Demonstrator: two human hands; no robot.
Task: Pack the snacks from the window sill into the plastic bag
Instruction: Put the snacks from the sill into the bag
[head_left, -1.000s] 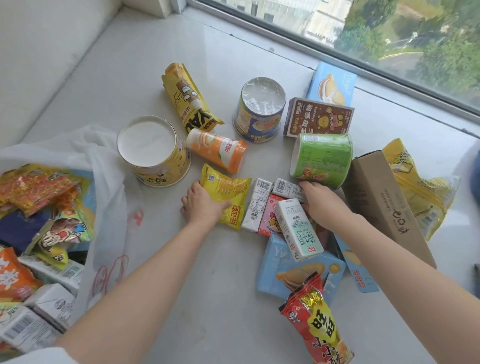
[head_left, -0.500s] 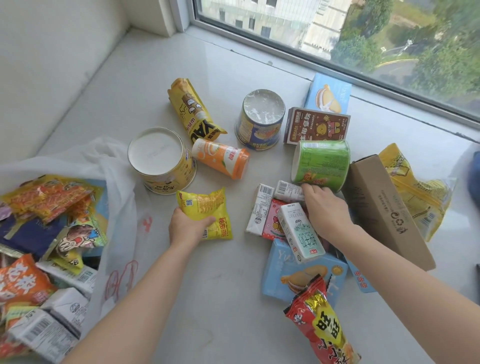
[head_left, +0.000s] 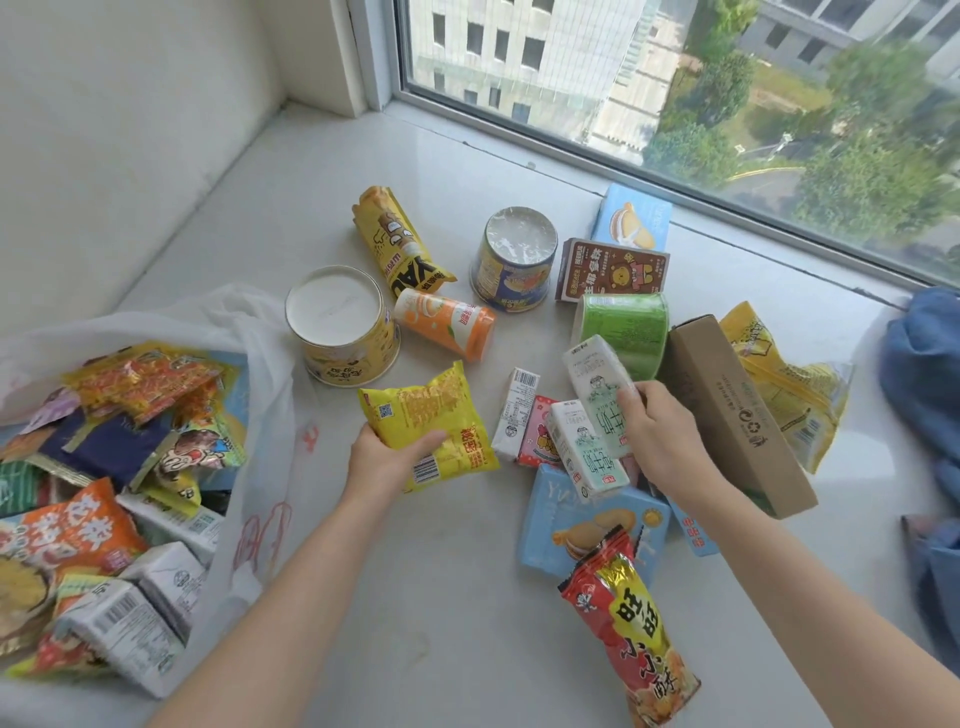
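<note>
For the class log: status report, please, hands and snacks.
Left hand grips yellow packet. Right hand lifts milk carton. Plastic bag open, path clear.

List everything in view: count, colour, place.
Plastic bag: one, white, left, full of snacks.
Paper tubs: yellow, blue, green on its side.
Orange bottle: one, lying centre.
Yellow tube packet: one, far centre.
Brown carton: one, by the blue tub.
Light-blue boxes: far, near.
Cardboard box: one, right.
Red packet: one, near.
Left hand: holds yellow packet.
Right hand: holds white milk carton.
</note>
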